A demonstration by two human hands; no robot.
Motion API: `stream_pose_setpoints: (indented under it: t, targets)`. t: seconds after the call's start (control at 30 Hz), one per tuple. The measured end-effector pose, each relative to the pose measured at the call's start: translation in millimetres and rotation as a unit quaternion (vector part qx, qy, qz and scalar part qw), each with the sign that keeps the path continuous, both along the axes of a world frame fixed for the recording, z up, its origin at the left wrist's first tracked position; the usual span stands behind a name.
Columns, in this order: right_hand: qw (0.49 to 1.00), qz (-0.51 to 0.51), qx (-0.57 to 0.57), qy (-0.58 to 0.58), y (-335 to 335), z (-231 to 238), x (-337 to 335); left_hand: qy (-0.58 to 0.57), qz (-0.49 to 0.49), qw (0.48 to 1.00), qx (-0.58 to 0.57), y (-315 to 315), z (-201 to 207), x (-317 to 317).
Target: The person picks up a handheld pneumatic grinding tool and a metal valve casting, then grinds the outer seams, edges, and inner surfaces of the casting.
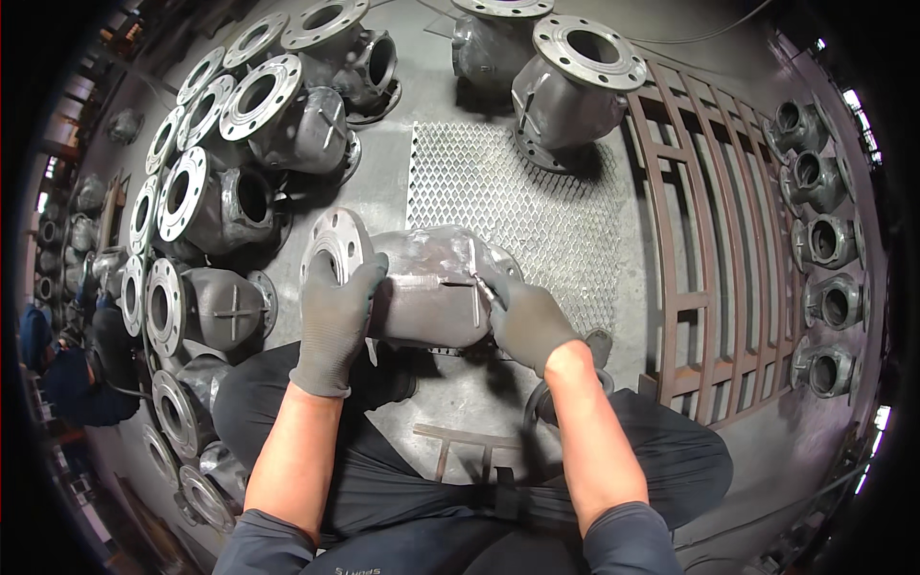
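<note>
1. Nearest, the person's dark-trousered legs spread left and right, with a low bar frame on the floor between them.
2. Just beyond, the grey casting lies on its side between the two hands, one flange toward the left. What bears it from below is mostly hidden.
3. The gloved left hand grips the casting at its left end, fingers around the flange and thumb toward the body.
4. The gloved right hand is closed on a slim tool, held against or just beside the raised cross on the casting's right part; its kind I cannot tell.
5. Farther out, a mesh sheet lies flat, with a brown rack to its right.
6. Left of the casting, flanged castings crowd together from near to far.
7. Two more castings stand at the far side, flanges up.
8. Far right, beyond the rack, smaller-looking castings form a row.
</note>
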State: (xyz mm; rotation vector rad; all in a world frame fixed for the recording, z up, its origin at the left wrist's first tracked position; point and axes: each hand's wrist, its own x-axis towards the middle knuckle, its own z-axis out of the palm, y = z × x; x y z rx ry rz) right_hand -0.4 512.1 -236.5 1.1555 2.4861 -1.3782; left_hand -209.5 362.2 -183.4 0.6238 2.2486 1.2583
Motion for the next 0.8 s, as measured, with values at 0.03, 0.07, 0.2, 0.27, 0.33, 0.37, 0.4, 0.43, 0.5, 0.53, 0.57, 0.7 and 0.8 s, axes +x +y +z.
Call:
stream_pose_setpoints:
  t: [0.03,0.07,0.2,0.27,0.33,0.37,0.4,0.43,0.5,0.53,0.57,0.7,0.8]
  targets:
    - [1.000,0.000,0.003,-0.004,7.9,1.7,-4.6,-0.061,0.032,0.997,0.021,2.3,0.1,3.7]
    - [0.998,0.040,0.013,-0.041,18.4,3.2,-10.9,-0.064,0.032,0.997,0.024,3.1,2.1,6.6]
    - [0.987,0.116,0.053,-0.094,32.3,21.7,-27.6,-0.013,0.001,1.000,-0.023,1.8,8.3,10.4]
    - [0.961,0.179,0.066,-0.198,38.3,30.0,-36.5,-0.003,-0.009,0.999,-0.034,4.0,10.0,14.2]
    - [0.953,0.197,0.069,-0.220,39.1,43.6,-50.6,-0.010,-0.027,0.999,-0.043,-0.8,13.3,12.0]
    - [0.949,0.208,0.073,-0.225,39.6,45.4,-54.1,-0.013,-0.024,0.999,-0.042,-3.2,11.6,12.2]
    - [0.947,0.216,0.075,-0.226,41.6,46.3,-53.3,-0.012,-0.029,0.999,-0.015,-3.0,10.6,15.6]
    - [0.950,0.213,0.079,-0.214,42.2,43.8,-51.0,-0.011,-0.035,0.999,0.012,-4.1,9.1,18.2]
    - [0.949,0.207,0.078,-0.224,39.8,44.3,-50.6,0.032,-0.055,0.998,-0.001,-10.6,2.6,21.7]
    - [0.948,0.201,0.079,-0.236,38.6,43.9,-49.6,0.074,-0.076,0.994,-0.013,-13.0,2.4,24.2]
    - [0.948,0.200,0.077,-0.235,38.1,40.9,-45.6,0.068,-0.120,0.990,-0.035,-19.3,8.0,26.1]
    - [0.994,0.041,0.037,-0.094,20.2,25.6,-8.5,0.252,-0.254,0.931,-0.071,-53.8,-0.2,22.2]
    - [0.994,-0.108,-0.029,-0.003,-8.7,-5.4,33.9,0.157,-0.237,0.946,-0.159,-60.9,-3.9,29.4]
